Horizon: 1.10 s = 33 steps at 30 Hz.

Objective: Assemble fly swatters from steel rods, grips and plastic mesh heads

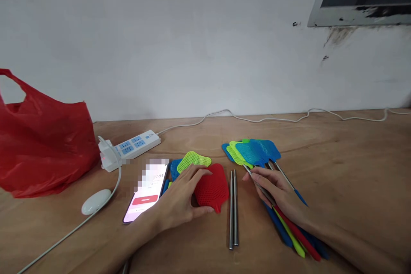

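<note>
My left hand (189,192) is curved over a red perforated fly swatter head (212,188), thumb near its neck and fingertips on its upper left. Part of that head is hidden. My right hand (276,190) is closed round a metal rod with a red handle (298,235), its bare tip pointing to the far left. Under and beside that hand lie fly swatters with blue and green heads (252,152). Between my hands two loose metal rods (233,209) rest side by side. A yellow-green swatter head (194,160) lies behind my left hand.
A lit phone (147,192) lies left of my left hand. Farther left are a white power strip (138,143), a white rounded device (96,202) with a cable, and a red plastic bag (48,145). A thin white cord (260,120) runs along the wall.
</note>
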Tool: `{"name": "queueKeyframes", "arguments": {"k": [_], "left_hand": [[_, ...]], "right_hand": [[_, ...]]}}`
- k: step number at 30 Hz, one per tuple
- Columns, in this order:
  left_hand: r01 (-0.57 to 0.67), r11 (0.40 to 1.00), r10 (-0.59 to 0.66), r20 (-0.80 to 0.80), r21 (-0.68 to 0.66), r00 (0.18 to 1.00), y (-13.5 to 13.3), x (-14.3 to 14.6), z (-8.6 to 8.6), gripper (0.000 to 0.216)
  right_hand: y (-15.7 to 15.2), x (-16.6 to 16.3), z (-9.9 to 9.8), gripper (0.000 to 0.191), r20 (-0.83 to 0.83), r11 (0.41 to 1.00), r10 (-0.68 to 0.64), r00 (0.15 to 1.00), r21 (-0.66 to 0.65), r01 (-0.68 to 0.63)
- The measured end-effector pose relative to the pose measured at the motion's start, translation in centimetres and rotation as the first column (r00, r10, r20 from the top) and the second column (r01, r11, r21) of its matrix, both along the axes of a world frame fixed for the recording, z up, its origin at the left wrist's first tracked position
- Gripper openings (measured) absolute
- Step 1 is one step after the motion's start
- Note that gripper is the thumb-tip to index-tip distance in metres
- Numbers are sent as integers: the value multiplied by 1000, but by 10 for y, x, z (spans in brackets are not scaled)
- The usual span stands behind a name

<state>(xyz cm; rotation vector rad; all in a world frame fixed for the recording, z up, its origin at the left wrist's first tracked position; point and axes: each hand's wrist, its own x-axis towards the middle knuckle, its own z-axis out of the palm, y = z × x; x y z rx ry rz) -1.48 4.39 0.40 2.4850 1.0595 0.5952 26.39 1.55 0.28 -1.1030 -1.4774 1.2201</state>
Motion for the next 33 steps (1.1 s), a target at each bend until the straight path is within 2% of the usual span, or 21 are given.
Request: {"name": "queueKeyframes", "arguments": {"k": [7, 11, 16, 21, 29, 31, 33], "left_hand": [[-130, 985, 117, 115, 113, 986, -5, 4, 7, 65], [-240, 969, 226, 177, 64, 958, -8, 7, 9, 64], [-261, 964, 247, 204, 42, 947, -12, 9, 10, 63], [-238, 971, 236, 208, -14, 949, -16, 12, 11, 62], [-237, 971, 225, 233, 24, 946, -20, 15, 12, 63], [-252, 967, 254, 296, -46, 921, -20, 15, 12, 62], [-257, 949, 310, 418, -181, 854, -18, 15, 12, 55]], "right_hand": [[-2, 0, 6, 37, -1, 995, 80, 997, -64, -80], [-6, -2, 7, 33, 17, 965, 215, 976, -154, -210], [-13, -5, 6, 30, 75, 918, 342, 937, -240, -317], [-17, -7, 9, 29, 124, 919, 340, 932, -255, -301], [-17, -10, 6, 27, 155, 936, 292, 944, -250, -248], [-16, -10, 6, 27, 159, 945, 265, 951, -237, -224], [-15, -9, 5, 27, 156, 950, 256, 954, -226, -218]]}}
